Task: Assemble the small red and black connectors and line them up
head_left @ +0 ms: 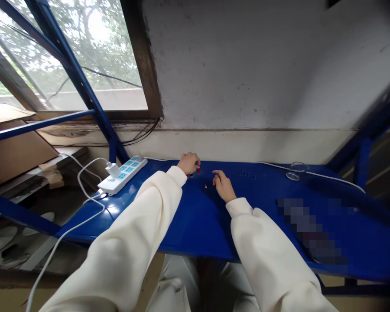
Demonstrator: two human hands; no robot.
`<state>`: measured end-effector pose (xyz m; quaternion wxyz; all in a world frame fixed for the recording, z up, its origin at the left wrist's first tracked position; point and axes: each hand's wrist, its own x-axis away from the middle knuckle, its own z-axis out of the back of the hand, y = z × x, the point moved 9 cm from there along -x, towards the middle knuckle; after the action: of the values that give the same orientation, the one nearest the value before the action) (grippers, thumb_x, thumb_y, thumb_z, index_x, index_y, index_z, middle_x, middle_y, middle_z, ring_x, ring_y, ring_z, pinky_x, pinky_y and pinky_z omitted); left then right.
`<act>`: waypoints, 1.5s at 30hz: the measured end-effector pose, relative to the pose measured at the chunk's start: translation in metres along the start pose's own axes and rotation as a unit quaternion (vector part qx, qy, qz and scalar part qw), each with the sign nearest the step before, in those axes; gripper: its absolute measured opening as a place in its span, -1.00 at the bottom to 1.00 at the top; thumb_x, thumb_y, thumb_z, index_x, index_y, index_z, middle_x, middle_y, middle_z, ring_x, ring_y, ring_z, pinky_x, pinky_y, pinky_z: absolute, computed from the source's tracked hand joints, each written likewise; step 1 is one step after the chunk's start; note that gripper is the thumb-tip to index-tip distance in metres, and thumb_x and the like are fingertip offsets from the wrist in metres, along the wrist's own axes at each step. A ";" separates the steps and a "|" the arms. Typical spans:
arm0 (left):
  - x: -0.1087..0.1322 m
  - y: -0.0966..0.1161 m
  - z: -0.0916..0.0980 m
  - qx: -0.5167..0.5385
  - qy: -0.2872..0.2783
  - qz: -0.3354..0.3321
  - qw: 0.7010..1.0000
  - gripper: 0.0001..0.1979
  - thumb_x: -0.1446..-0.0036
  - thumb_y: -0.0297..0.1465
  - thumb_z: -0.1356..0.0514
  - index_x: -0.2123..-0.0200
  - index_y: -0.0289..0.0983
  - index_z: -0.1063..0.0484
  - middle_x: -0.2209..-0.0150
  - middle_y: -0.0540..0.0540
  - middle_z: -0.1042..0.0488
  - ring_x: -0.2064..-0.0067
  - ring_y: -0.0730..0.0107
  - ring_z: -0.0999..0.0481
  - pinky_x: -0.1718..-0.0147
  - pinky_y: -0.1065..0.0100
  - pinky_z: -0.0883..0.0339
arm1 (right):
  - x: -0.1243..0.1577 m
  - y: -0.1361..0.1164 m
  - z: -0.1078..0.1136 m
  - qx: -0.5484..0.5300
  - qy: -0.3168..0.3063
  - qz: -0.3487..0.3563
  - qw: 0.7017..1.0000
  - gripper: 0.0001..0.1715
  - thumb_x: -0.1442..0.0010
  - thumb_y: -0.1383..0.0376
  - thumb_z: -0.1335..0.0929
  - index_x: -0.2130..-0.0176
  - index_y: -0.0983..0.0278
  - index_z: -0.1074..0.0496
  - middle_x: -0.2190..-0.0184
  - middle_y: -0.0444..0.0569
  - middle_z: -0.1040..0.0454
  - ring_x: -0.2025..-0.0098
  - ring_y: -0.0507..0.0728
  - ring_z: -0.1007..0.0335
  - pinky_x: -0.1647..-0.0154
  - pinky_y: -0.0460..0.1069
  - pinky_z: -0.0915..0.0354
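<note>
My left hand (189, 163) is over the back part of the blue table (198, 216), its fingers bent down and closed. A small red piece (198, 170) shows just below the fingertips. Beside it, partly covered by the hand, is a small dark piece (191, 175) with a bit more red. What the fingers grip is hidden. To the right, my right hand (223, 186) is held low over the table with the index finger stretched leftward and nothing visible in it. A tiny light-coloured piece (206, 186) lies between the hands, nearer the right one.
A white power strip (123, 175) with a plugged-in charger (113, 169) and cable lies at left. Several tiny clear pieces (247, 174) lie right of my hands. Farther right are a clear round item (292, 176), a white cable (334, 178) and a blurred dark object (312, 229).
</note>
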<state>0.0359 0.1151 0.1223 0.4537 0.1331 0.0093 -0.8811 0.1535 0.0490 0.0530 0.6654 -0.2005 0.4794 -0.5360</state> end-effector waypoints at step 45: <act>0.077 0.013 -0.071 0.370 0.171 0.147 0.901 -0.75 -0.05 -0.28 -0.03 0.45 -0.29 -0.42 0.55 -0.01 -0.45 0.54 0.53 -0.40 0.50 0.48 -0.29 | 0.001 0.000 0.000 0.106 0.020 0.039 0.993 -0.70 -0.09 0.32 -0.14 0.24 0.25 -0.38 0.46 -0.07 -0.45 0.49 0.04 -0.34 0.39 -0.08 -0.22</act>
<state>0.0196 0.0561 0.0368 0.4881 0.4400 -0.2590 -0.7079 0.1534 0.0487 0.0523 0.6936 -0.0991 0.4409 -0.5610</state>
